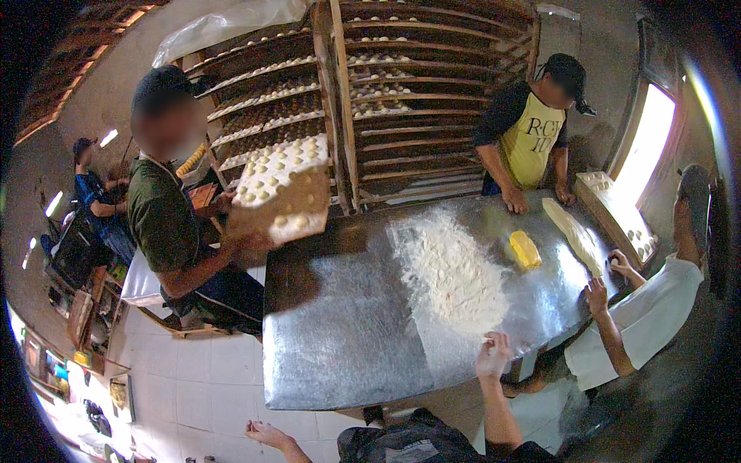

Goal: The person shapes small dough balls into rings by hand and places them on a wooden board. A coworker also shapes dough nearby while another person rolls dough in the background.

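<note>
The heap of flour (454, 282) lies across the middle of the shiny surface (340, 347), spread low and wide, which probably lets people reach it from more than one side. The right hand (493, 356) is raised at its near edge, the fingers loosely bent and close together; I cannot tell whether they touch the flour or pinch anything. The left hand (268, 434) hangs out over the floor, fingers slack and a little apart with nothing visible in them — likely kept clear of the surface.

The yellow block (526, 250) sits just beside the flour, perhaps to be handy without getting buried. Farther right, a long strip of dough (573, 231) lies lengthwise, seemingly so that the co-worker in white (641, 324) can handle its near end. At left, another co-worker (174, 224) holds a tray of dough balls (309, 197) — tilted in view, presumably gripped by the edges to spare the dough.
</note>
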The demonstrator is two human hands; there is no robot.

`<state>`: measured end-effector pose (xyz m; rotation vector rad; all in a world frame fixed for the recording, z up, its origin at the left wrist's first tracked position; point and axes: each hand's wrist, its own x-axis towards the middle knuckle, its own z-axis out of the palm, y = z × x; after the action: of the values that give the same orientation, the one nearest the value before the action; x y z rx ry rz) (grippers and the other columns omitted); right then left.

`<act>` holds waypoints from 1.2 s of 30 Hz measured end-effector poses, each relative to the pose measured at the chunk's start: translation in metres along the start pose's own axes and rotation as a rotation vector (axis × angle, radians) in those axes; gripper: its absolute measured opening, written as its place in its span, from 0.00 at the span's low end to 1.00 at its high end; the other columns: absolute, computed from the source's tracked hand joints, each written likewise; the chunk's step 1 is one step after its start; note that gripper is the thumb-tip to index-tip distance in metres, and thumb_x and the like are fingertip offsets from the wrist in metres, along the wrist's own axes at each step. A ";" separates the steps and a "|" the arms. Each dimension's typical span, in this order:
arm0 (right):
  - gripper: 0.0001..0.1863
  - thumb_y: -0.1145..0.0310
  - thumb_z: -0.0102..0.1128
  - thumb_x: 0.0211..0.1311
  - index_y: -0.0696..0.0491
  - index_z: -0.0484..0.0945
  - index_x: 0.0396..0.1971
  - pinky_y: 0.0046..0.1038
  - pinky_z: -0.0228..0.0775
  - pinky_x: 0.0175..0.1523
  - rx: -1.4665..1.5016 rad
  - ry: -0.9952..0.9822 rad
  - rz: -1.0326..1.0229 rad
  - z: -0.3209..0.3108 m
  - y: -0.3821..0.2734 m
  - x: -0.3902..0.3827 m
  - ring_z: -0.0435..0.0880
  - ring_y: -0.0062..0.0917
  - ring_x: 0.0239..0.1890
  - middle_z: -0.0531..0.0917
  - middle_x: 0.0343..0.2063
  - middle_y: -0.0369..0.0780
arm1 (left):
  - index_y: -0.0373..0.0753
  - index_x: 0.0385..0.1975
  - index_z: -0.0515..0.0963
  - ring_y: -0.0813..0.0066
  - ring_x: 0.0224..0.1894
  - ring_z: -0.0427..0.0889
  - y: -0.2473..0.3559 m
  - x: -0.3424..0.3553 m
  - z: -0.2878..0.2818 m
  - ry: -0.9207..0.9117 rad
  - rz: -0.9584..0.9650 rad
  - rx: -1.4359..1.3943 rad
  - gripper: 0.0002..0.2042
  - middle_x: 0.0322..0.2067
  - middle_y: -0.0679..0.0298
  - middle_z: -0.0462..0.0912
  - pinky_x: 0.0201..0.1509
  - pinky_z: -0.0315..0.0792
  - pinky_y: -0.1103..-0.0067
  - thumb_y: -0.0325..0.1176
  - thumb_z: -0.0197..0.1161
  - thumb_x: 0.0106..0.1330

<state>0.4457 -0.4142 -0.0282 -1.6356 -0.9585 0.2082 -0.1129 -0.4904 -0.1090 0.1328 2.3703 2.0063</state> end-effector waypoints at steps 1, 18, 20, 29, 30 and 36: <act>0.15 0.85 0.56 0.48 0.54 0.78 0.36 0.25 0.73 0.44 0.176 -0.092 0.040 0.011 -0.013 -0.007 0.76 0.24 0.41 0.78 0.36 0.38 | 0.36 0.52 0.69 0.63 0.44 0.75 0.000 0.005 0.000 -0.009 -0.012 0.012 0.13 0.45 0.56 0.75 0.48 0.70 0.66 0.36 0.46 0.75; 0.27 0.73 0.61 0.52 0.60 0.72 0.55 0.39 0.67 0.64 -0.348 -0.631 -0.454 0.088 -0.125 -0.114 0.75 0.44 0.58 0.76 0.54 0.51 | 0.38 0.64 0.68 0.61 0.53 0.78 0.064 0.074 0.066 -0.884 -0.450 -0.303 0.25 0.54 0.55 0.78 0.55 0.71 0.71 0.49 0.39 0.77; 0.27 0.73 0.60 0.52 0.60 0.72 0.55 0.40 0.67 0.65 -0.433 -0.649 -0.511 0.084 -0.118 -0.118 0.75 0.43 0.59 0.76 0.55 0.51 | 0.36 0.61 0.71 0.61 0.50 0.79 0.074 0.068 0.078 -0.975 -0.350 -0.199 0.25 0.51 0.54 0.81 0.55 0.71 0.71 0.48 0.40 0.77; 0.25 0.75 0.60 0.47 0.59 0.76 0.51 0.40 0.69 0.62 -0.364 -0.602 -0.529 0.092 -0.082 -0.126 0.78 0.40 0.57 0.80 0.51 0.49 | 0.33 0.45 0.79 0.61 0.33 0.81 0.082 0.024 0.087 -0.919 0.415 0.292 0.22 0.34 0.52 0.84 0.39 0.73 0.68 0.44 0.40 0.77; 0.25 0.75 0.60 0.47 0.59 0.76 0.50 0.40 0.70 0.61 -0.346 -0.611 -0.531 0.091 -0.081 -0.127 0.77 0.40 0.57 0.80 0.51 0.49 | 0.33 0.44 0.79 0.60 0.33 0.81 0.078 0.026 0.086 -0.930 0.377 0.235 0.22 0.34 0.52 0.84 0.38 0.73 0.68 0.44 0.41 0.77; 0.20 0.76 0.60 0.50 0.58 0.78 0.47 0.43 0.72 0.54 -0.264 -0.611 -0.491 0.077 -0.106 -0.139 0.79 0.44 0.51 0.81 0.46 0.50 | 0.35 0.50 0.76 0.56 0.46 0.78 0.086 0.033 0.057 -1.041 0.264 0.344 0.20 0.45 0.48 0.80 0.49 0.72 0.65 0.46 0.46 0.75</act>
<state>0.2599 -0.4525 -0.0078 -1.5375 -1.8877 0.2560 -0.1378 -0.4176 -0.0326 1.2004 1.9512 1.0659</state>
